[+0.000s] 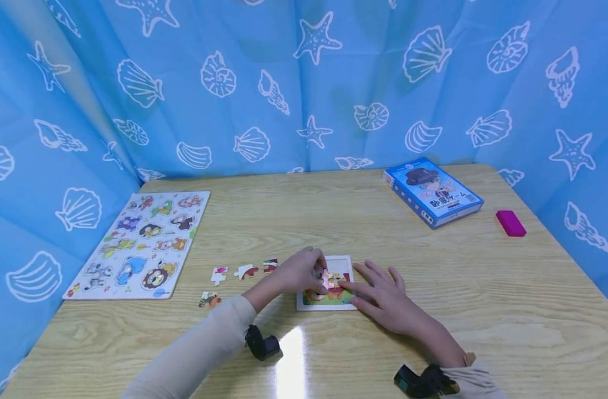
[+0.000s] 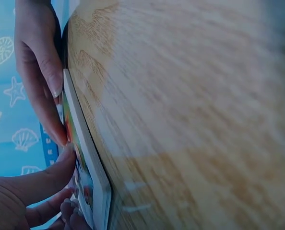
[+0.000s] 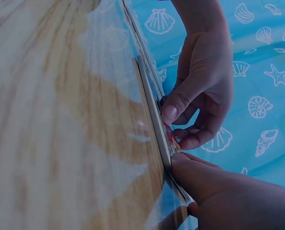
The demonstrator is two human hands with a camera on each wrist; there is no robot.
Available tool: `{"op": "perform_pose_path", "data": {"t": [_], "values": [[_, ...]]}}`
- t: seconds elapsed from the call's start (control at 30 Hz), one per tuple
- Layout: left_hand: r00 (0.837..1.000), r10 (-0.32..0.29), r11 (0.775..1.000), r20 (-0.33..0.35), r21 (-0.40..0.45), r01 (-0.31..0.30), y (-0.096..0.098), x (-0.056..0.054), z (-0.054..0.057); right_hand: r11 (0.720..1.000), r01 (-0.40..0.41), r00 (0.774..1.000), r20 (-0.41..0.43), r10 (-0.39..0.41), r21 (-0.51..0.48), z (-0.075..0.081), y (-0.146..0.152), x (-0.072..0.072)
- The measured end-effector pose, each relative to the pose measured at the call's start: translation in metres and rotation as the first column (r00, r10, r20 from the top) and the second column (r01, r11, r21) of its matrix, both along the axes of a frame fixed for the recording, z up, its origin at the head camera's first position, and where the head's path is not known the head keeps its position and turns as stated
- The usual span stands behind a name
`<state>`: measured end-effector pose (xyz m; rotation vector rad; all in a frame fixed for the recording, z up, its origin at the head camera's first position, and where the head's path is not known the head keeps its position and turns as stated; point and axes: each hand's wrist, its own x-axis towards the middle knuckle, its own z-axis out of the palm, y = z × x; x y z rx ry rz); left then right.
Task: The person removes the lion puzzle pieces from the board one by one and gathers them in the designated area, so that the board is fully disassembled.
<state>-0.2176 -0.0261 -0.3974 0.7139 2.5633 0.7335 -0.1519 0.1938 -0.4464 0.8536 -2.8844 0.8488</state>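
A small square jigsaw tray point(image 1: 329, 308) with a pale frame lies in front of the person, its lower part filled with colourful joined pieces and grey backing visible at the top. My left hand point(image 1: 298, 271) reaches over its left side, pinching a light pink jigsaw piece point(image 1: 327, 278) between thumb and fingers, low against the picture. My right hand point(image 1: 386, 299) lies along the right edge, fingers spread, with the index fingertip on the pieces and the thumb at the frame. In the right wrist view, the left hand point(image 3: 205, 86) has curled fingers close over the tray.
Left of the tray lie several loose jigsaw pieces point(image 1: 246, 271). A large animal peg board point(image 1: 149, 244) is at the far left. A blue game box point(image 1: 433, 191) and a magenta block point(image 1: 510, 223) sit at the back right. A blue shell-print curtain point(image 1: 284, 83) hangs behind the table.
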Motion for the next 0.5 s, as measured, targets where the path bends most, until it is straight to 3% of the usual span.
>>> {"op": "perform_pose_path", "data": {"t": [0.3, 0.5], "values": [[1.000, 0.001, 0.999, 0.031, 0.054, -0.003, -0.0013, -0.0014, 0.0010, 1.000, -0.004, 1.000, -0.009, 0.004, 0.005, 0.0000, -0.0005, 0.0001], [1.000, 0.014, 0.999, -0.009, 0.052, -0.014, -0.0011, -0.0015, 0.0038, 1.000, -0.005, 1.000, -0.012, 0.005, 0.007, -0.0008, 0.0005, -0.0008]]}}
